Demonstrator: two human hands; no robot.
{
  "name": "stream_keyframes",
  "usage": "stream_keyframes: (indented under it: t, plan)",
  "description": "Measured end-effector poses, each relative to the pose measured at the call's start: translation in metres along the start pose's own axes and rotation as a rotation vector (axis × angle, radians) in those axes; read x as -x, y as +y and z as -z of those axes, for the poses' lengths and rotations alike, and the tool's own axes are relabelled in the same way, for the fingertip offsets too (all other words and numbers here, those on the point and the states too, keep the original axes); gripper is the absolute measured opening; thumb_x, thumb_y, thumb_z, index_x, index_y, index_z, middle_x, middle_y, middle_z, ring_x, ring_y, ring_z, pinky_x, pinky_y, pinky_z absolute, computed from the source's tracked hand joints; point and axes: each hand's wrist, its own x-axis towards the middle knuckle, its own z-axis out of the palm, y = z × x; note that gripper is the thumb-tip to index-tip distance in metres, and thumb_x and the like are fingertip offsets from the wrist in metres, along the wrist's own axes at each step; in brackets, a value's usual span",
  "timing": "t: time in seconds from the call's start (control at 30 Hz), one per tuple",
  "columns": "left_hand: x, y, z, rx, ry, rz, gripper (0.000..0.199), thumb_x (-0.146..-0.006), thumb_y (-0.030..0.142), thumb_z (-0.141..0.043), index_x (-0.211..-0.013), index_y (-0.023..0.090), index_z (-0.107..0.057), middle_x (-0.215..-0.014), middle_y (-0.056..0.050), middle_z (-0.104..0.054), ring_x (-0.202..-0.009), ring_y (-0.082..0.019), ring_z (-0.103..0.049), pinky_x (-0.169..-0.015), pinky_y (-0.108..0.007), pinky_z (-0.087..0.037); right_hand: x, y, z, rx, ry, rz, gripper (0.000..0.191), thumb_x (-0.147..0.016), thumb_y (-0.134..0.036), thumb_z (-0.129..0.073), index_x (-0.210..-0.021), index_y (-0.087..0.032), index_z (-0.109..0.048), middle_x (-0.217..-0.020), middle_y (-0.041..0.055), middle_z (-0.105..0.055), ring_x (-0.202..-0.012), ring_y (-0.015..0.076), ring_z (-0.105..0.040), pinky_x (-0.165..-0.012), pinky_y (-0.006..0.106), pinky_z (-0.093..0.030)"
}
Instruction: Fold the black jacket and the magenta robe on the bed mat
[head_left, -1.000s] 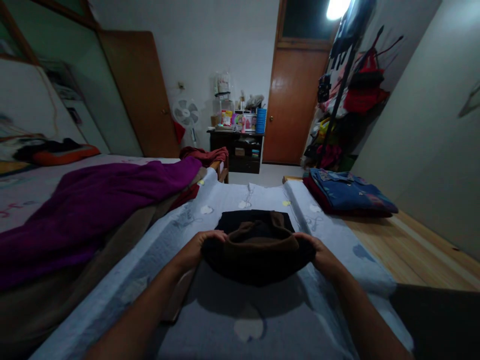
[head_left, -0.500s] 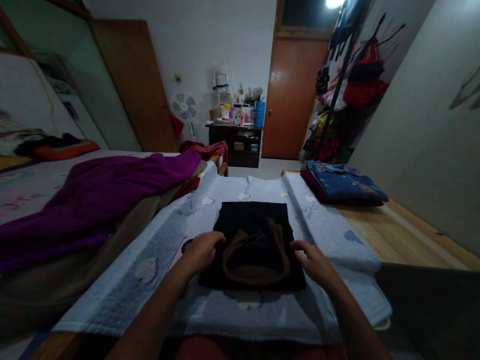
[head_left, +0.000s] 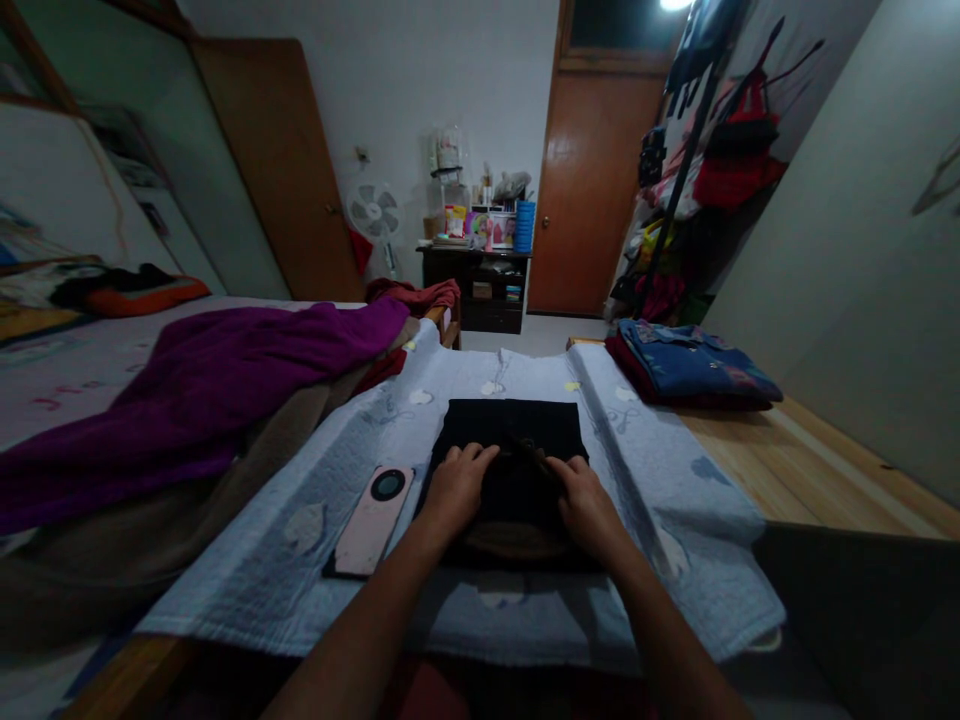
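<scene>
A folded black garment with a brown collar lies on the pale blue patterned cloth. Both ends of the collar are pinched near the middle of the garment. My left hand is closed on the collar's left end, and my right hand is closed on its right end. The lower curve of the collar shows between my wrists. Left of my left forearm, a pink phone with a round black camera ring lies on the cloth.
Folded blue clothing rests on the wooden surface to the right. A purple cloth and a brown one are heaped on the left. Farther back stand a white fan, a dark cabinet and a wooden door.
Both my hands have moved inward from the garment's side edges and taken hold of the collar ends, which are now drawn together. The phone has come into full view.
</scene>
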Motion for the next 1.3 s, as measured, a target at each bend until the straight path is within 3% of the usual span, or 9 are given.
stream_keyframes:
  t: [0.13,0.27,0.4,0.63,0.8,0.9,1.0,1.13,1.3]
  plan:
    - [0.005,0.011,0.009,-0.090,0.003,-0.114,0.044,-0.090,0.013,-0.040,-0.129,0.029,-0.055,-0.129,-0.007,-0.058,-0.109,-0.026,-0.050,-0.090,-0.041,-0.044,0.001,-0.005,-0.001,0.028,-0.027,0.079,0.071,-0.073,0.002,-0.035,-0.138,-0.023,-0.049,-0.131,0.0086,-0.053,-0.111,0.0215,-0.051,-0.096,0.032,-0.040]
    - [0.019,0.019,-0.013,-0.043,-0.080,-0.207,0.044,-0.090,0.012,-0.041,-0.130,0.024,-0.054,-0.137,-0.007,-0.054,-0.123,-0.026,-0.046,-0.098,-0.042,-0.041,0.002,-0.006,-0.006,0.076,-0.090,0.128,0.073,-0.075,0.002,-0.034,-0.143,-0.022,-0.043,-0.144,0.0073,-0.046,-0.126,0.0237,-0.043,-0.103,0.036,-0.036]
    - [0.027,0.013,-0.027,0.048,-0.078,-0.216,0.051,-0.084,0.007,-0.044,-0.133,0.020,-0.051,-0.145,-0.008,-0.047,-0.133,-0.025,-0.040,-0.106,-0.043,-0.036,0.003,-0.007,-0.006,0.130,-0.168,0.163,0.077,-0.075,0.001,-0.034,-0.147,-0.025,-0.035,-0.155,0.0032,-0.030,-0.142,0.0247,-0.024,-0.110,0.045,-0.026]
    - [0.014,0.013,-0.015,0.228,0.049,-0.132,0.044,-0.080,0.003,-0.042,-0.117,0.019,-0.061,-0.130,-0.007,-0.060,-0.125,-0.018,-0.050,-0.108,-0.036,-0.037,0.003,-0.007,-0.012,0.087,-0.356,0.160,0.078,-0.073,-0.002,-0.038,-0.146,-0.031,-0.036,-0.155,0.0017,-0.030,-0.143,0.0267,-0.022,-0.111,0.057,-0.019]
    - [0.005,0.023,-0.022,0.146,-0.072,-0.257,0.042,-0.089,0.012,-0.040,-0.127,0.018,-0.056,-0.133,-0.010,-0.058,-0.125,-0.022,-0.050,-0.107,-0.040,-0.037,0.004,-0.007,0.001,-0.120,-0.338,0.168,0.068,-0.071,-0.008,-0.047,-0.136,-0.026,-0.051,-0.147,0.0048,-0.045,-0.141,0.0258,-0.029,-0.114,0.053,-0.017]
    - [0.000,0.025,-0.024,0.122,-0.131,-0.251,0.035,-0.091,0.015,-0.039,-0.117,0.018,-0.061,-0.120,-0.009,-0.065,-0.113,-0.022,-0.058,-0.101,-0.037,-0.042,-0.004,-0.005,0.008,-0.334,-0.274,0.150,0.037,-0.084,-0.020,-0.044,-0.112,-0.024,-0.068,-0.120,0.0065,-0.067,-0.122,0.0240,-0.053,-0.108,0.045,-0.033]
    - [-0.010,0.026,-0.019,0.130,-0.144,-0.231,0.032,-0.090,0.014,-0.039,-0.108,0.019,-0.065,-0.110,-0.008,-0.068,-0.103,-0.022,-0.062,-0.096,-0.036,-0.045,-0.022,-0.001,0.001,-0.394,-0.101,0.028,0.038,-0.090,-0.023,-0.037,-0.113,-0.019,-0.067,-0.115,0.0099,-0.068,-0.110,0.0220,-0.061,-0.100,0.038,-0.044]
    - [-0.033,0.022,-0.017,0.166,-0.091,-0.175,0.036,-0.092,0.016,-0.036,-0.118,0.019,-0.061,-0.121,-0.009,-0.065,-0.117,-0.022,-0.056,-0.103,-0.036,-0.041,-0.047,0.000,-0.029,-0.318,0.057,0.014,0.051,-0.087,-0.012,-0.034,-0.134,-0.017,-0.052,-0.137,0.0108,-0.055,-0.128,0.0197,-0.048,-0.110,0.040,-0.035]
    - [-0.049,0.011,-0.043,0.110,-0.202,-0.070,0.053,-0.092,0.029,-0.040,-0.144,0.020,-0.037,-0.155,-0.008,-0.031,-0.144,-0.026,-0.022,-0.114,-0.051,-0.024,-0.051,-0.004,-0.053,-0.028,-0.070,-0.023,0.054,-0.087,-0.013,-0.041,-0.140,-0.012,-0.044,-0.150,0.0156,-0.037,-0.141,0.0266,-0.029,-0.113,0.049,-0.025]
